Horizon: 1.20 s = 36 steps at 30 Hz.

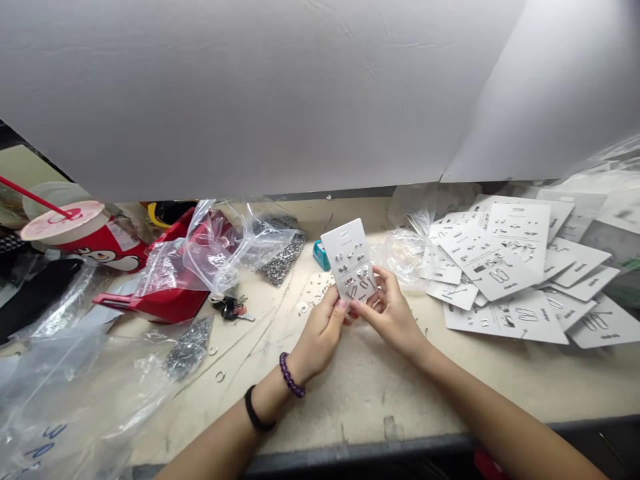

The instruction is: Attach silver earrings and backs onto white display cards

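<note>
Over the bench [350, 393], a white earring card [349, 260] gripped between left hand [320, 331] and right hand [387, 313], more cards [500, 267] scattered nearby.

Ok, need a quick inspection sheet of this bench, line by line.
surface: pale workbench, scuffed, with small silver rings loose on it
job's things: card of silver earrings held up; pile of white cards to the right
clutter: plastic bags, red scoop, keys, paper cup with red straw
hands: left hand and right hand both grip the card at its lower edge
cables: nothing seen
surroundings: white sheet hanging above the bench
</note>
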Each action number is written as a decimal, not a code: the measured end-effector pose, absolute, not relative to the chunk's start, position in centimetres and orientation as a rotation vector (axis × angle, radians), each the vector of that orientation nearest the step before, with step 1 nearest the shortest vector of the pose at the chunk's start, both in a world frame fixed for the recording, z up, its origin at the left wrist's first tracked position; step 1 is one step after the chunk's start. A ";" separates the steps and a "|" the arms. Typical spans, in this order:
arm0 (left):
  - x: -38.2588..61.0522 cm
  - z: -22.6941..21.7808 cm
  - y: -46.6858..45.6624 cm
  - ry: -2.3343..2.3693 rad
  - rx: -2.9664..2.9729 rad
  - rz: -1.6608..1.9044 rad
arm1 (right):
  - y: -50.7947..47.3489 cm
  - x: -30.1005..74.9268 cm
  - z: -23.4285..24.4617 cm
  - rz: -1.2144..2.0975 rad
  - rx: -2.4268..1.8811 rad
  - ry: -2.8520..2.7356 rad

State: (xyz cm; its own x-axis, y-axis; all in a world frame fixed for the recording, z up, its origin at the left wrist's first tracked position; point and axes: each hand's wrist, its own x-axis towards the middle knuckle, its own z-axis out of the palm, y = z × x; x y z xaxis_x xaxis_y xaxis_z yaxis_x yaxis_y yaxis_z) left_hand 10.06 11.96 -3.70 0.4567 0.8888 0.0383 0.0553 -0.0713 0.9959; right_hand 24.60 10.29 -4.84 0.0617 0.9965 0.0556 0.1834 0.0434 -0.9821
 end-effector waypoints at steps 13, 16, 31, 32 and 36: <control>10.0 -3.8 12.2 0.899 1.384 0.831 | 10.9 25.0 -4.4 1.236 -1.248 -1.150; 9.9 -3.6 12.3 0.926 1.348 0.841 | 10.9 25.2 -4.2 1.324 -1.215 -1.091; 9.7 -2.7 12.8 0.870 1.293 0.856 | 10.7 25.6 -3.9 1.430 -1.084 -1.081; 9.7 -2.8 12.8 0.865 1.301 0.860 | 10.8 25.6 -4.0 1.431 -1.079 -1.084; 9.9 -3.1 12.9 0.906 1.329 0.860 | 10.8 25.3 -3.9 1.425 -1.086 -1.093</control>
State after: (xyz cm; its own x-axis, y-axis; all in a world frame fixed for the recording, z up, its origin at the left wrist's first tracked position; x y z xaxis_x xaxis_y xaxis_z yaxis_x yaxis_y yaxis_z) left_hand 9.87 12.85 -3.07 0.4133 0.9091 -0.0512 -0.0039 0.0580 0.9983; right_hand 25.30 10.79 -3.92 -0.1013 0.9918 -0.0786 -0.1819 -0.0961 -0.9786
